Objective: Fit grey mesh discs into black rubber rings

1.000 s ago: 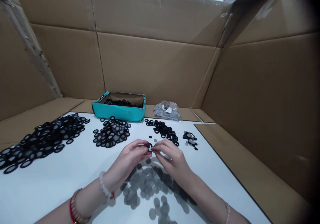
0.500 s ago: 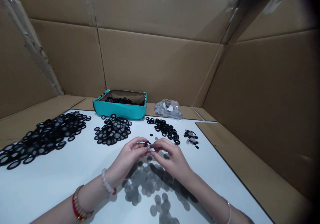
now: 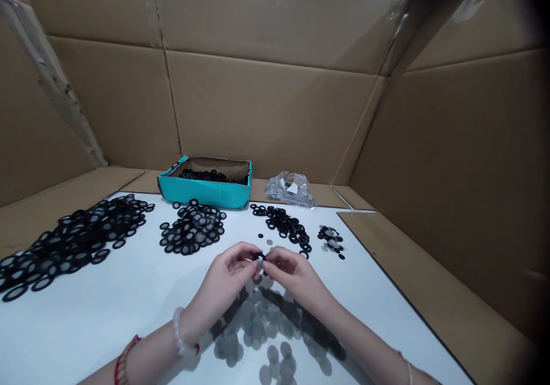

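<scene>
Black rubber ring [image 3: 258,256] is pinched between the left hand [image 3: 230,273] and right hand [image 3: 292,276] above the white table [image 3: 86,327].

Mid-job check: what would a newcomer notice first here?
A long heap of black rings sprawls across the left of the white table. A turquoise box sits farther back, before the cardboard wall. At centre, the left hand and right hand pinch one ring together.

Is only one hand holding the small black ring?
No, the left hand and the right hand meet at the small black ring, with fingertips from both on it.
</scene>
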`<state>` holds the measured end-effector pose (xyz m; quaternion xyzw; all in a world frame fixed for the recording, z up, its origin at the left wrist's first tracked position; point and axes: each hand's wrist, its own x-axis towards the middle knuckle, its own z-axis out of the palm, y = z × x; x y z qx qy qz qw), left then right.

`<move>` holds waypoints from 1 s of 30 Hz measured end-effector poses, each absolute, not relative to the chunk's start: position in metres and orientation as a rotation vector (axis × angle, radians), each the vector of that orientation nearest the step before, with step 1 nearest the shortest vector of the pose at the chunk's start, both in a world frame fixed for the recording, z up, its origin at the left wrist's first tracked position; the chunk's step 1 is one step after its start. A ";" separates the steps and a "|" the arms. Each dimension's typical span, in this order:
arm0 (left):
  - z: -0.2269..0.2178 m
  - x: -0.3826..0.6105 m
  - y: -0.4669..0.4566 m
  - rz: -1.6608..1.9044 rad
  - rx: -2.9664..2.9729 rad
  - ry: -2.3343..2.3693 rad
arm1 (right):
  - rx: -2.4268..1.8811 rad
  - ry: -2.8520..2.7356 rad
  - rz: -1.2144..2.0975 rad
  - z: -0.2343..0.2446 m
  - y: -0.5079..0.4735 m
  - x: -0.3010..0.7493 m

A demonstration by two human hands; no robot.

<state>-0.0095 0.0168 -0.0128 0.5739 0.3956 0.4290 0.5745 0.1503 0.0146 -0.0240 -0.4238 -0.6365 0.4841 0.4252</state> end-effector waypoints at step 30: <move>0.006 -0.011 0.008 0.861 1.249 0.881 | -0.873 -1.811 1.247 -0.019 0.005 0.161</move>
